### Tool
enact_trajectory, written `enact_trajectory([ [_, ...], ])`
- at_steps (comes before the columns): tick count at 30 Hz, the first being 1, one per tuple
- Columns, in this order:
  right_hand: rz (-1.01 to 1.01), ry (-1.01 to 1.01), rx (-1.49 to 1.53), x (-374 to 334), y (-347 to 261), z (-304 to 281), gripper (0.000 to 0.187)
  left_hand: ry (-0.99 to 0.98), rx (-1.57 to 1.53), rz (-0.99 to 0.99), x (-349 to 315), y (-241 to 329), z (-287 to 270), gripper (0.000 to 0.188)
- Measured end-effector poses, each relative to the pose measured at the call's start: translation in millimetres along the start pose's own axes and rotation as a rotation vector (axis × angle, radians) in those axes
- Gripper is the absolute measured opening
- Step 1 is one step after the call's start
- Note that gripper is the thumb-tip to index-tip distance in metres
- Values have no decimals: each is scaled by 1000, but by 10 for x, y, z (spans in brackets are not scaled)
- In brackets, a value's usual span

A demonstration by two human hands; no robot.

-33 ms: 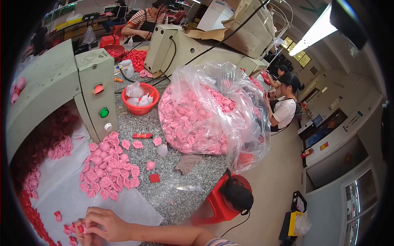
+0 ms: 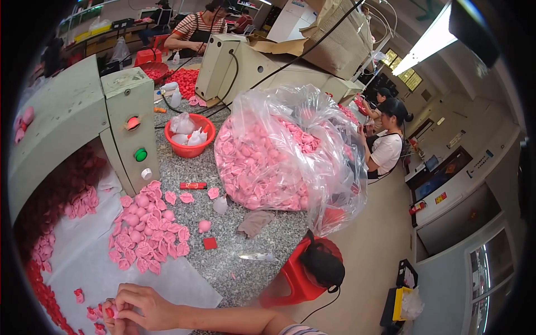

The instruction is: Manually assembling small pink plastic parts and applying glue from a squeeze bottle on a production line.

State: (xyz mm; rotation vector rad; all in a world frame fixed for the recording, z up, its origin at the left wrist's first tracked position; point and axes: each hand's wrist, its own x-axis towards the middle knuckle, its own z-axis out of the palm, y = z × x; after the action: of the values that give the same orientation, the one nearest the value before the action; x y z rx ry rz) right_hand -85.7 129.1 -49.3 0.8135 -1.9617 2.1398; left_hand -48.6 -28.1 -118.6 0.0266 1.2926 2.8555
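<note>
– What can be seen of the clothing?
– A striped sleeve is shown at the lower rim, just short of six o'clock. Pale bands are alternated with darker, bluish-grey ones, and most of the cloth is cut off by the edge of view.
– Can its length be judged?
– It appears to be cut short, since its hem is seen near the elbow. The right forearm, slender and evenly tapered, is left bare from six o'clock toward seven.
– And the hands?
– The right hand, past seven o'clock, is bare too. The left hand, beside it, is mostly hidden.
</note>
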Motion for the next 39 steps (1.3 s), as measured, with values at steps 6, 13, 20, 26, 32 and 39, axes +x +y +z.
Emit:
enact_trajectory([
  [6,-5,-7,55,11,-27,-28,12,-18,39,19,-64,-103,-214,48],
  [13,3,-14,16,6,4,-47,13,40,65,11,-102,-53,-88,49],
  [20,-23,7,-57,-38,22,-75,14,164,219,-24,-155,-26,157,47],
  [26,34,-38,77,27,-45,20,11,67,7,33,-73,24,85,45],
  [32,22,-59,-102,99,-44,-117,17,85,-115,-32,-11,52,369,40],
  [39,67,-143,-177,76,-55,-52,20,34,-166,-117,-45,191,344,39],
])
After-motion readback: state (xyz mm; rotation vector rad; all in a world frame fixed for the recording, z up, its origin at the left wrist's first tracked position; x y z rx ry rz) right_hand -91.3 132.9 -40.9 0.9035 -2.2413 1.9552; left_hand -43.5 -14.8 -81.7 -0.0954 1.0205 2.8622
